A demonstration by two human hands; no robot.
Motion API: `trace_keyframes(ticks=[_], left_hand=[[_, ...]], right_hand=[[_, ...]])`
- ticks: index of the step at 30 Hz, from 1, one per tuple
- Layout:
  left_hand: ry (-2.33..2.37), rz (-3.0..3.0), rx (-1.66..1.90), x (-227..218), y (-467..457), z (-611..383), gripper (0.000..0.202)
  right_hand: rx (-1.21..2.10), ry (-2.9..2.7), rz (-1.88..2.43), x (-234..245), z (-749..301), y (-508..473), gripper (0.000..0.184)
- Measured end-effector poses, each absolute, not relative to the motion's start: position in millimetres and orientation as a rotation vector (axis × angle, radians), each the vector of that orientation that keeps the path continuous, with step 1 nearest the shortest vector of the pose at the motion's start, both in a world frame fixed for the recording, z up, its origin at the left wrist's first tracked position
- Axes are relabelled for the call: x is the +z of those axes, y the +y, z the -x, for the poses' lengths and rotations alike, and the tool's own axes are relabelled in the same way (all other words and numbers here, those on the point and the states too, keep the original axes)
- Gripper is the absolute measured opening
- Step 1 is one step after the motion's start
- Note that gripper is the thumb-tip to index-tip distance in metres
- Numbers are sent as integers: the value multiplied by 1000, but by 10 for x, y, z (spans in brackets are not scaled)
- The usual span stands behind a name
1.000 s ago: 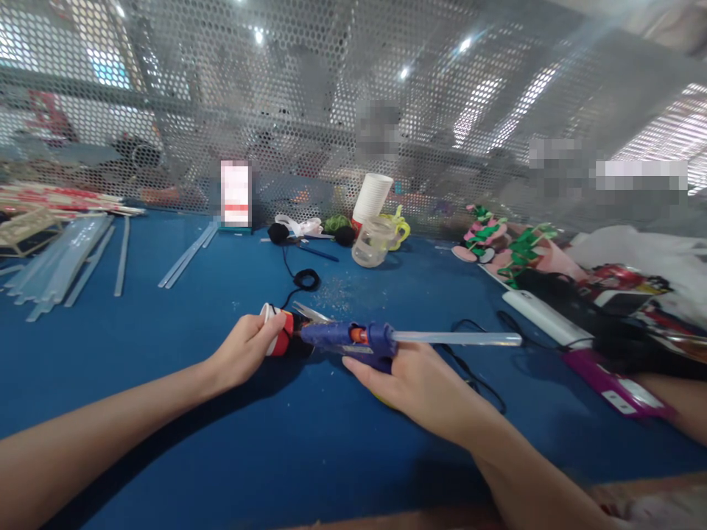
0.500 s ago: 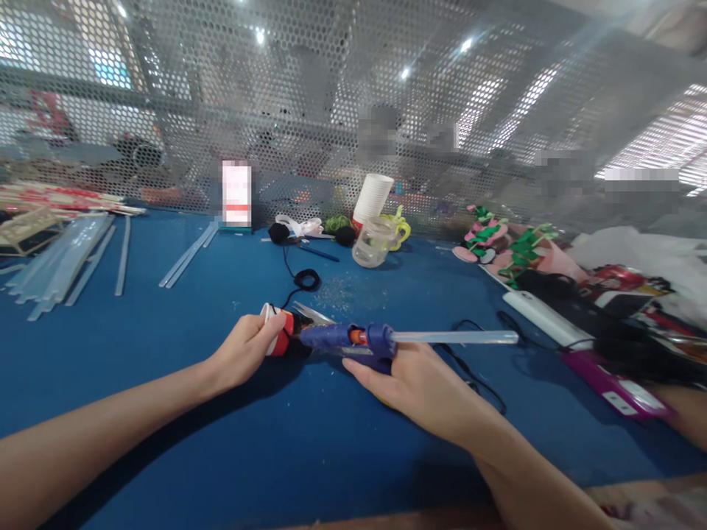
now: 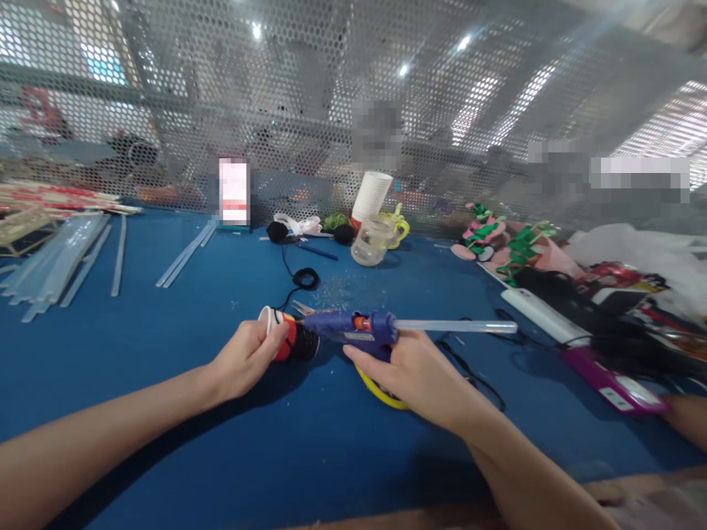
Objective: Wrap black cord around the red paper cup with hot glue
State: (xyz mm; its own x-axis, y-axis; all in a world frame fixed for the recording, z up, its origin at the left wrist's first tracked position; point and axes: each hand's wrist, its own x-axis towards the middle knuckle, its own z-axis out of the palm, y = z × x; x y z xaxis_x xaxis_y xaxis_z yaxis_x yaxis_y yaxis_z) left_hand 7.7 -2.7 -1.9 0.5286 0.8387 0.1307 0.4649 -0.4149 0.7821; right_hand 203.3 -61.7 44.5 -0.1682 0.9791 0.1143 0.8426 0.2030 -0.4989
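Note:
My left hand is closed around a paper cup tipped on its side, with its white rim to the left. The cup is red toward the rim and wrapped in black at the other end. A blue hot glue gun is gripped in my right hand, its nozzle at the cup's side; whether it touches I cannot tell. A clear glue stick sticks out of its back. Black yarn runs from the cup to a loose coil behind. Scissors lie partly hidden behind the gun.
Glue sticks are heaped at the left. A clear jar and stacked paper cups stand at the back. To the right lie a purple-and-white power strip and cables; another person's arm shows at the edge. A yellow ring sits below my right hand.
The glue gun has risen slightly and its nozzle now lies higher on the cup. More of the cup's black part and of the yellow ring shows.

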Motion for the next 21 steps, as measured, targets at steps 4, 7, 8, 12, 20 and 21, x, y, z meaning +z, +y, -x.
trace_keyframes(ticks=[4, 7, 8, 12, 20, 21], left_hand=[[1035, -2114, 685, -14, -39, -73, 36], [1027, -2147, 683, -8, -49, -74, 36], [1019, -2161, 683, -7, -50, -75, 36], [1000, -2217, 668, -7, -44, -76, 35], [908, -2353, 654, -27, -35, -44, 35], [896, -2370, 647, -29, -38, -41, 35]], right_hand=[[474, -2059, 1708, 452, -2032, -609, 19], [458, -2063, 1683, 442, -2026, -587, 19], [447, -2063, 1682, 436, -2022, -575, 18], [425, -2068, 1693, 417, -2011, -537, 20], [465, -2042, 1714, 472, -2039, -587, 21], [475, -2032, 1726, 478, -2038, -587, 21]])
